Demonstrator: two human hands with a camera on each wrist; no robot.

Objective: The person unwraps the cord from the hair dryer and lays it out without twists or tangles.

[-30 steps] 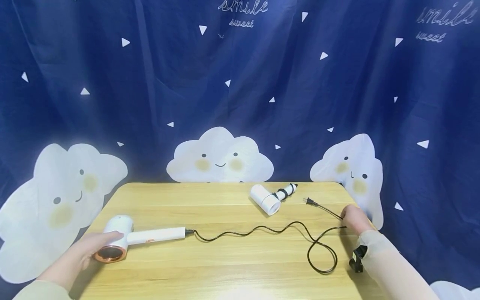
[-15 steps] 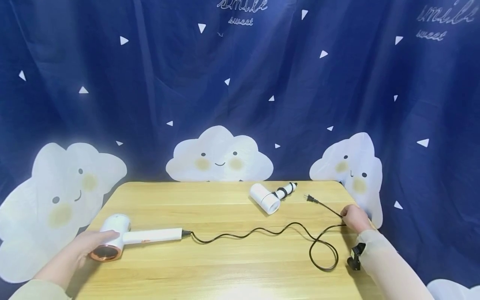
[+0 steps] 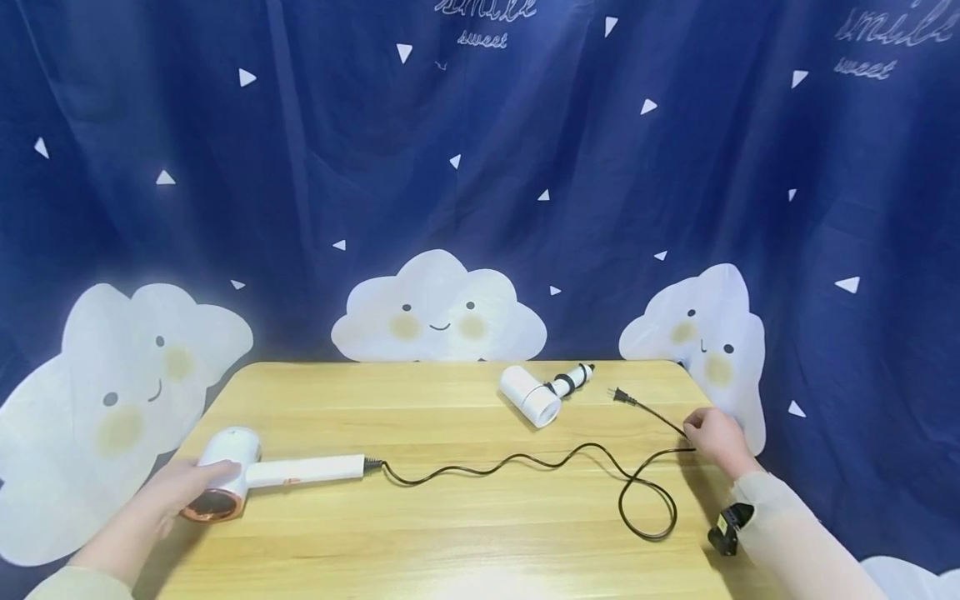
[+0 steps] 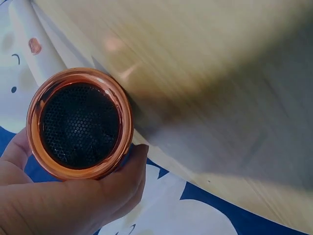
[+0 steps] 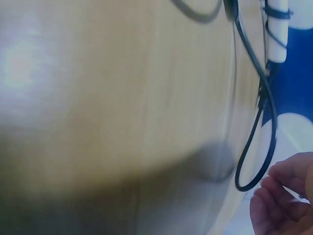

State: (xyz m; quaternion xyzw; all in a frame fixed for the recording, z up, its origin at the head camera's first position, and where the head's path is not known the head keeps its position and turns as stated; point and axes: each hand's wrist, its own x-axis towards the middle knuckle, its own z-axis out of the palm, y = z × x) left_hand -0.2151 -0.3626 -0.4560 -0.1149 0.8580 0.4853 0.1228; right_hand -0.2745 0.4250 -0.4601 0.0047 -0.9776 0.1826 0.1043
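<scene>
A white hair dryer with a copper-coloured ring lies at the left of the table, its handle pointing right. My left hand grips its head; in the left wrist view thumb and fingers curve around the copper rim. From the handle a black cord runs right, makes a loop and turns back to a two-pin plug. Beside the cord's bend, at the right table edge, is my right hand. Its fingers are loosely curled, and in the right wrist view the cord's bend appears just outside the fingertips.
A second white hair dryer, its handle wrapped with black cord, lies near the back edge of the wooden table. Behind the table hangs a blue curtain with clouds printed on it.
The left hand and hair dryer shifted slightly left, pulling the cord a little, then stayed still. My right hand has drawn slightly right, its fingertips coming away from the cord.
</scene>
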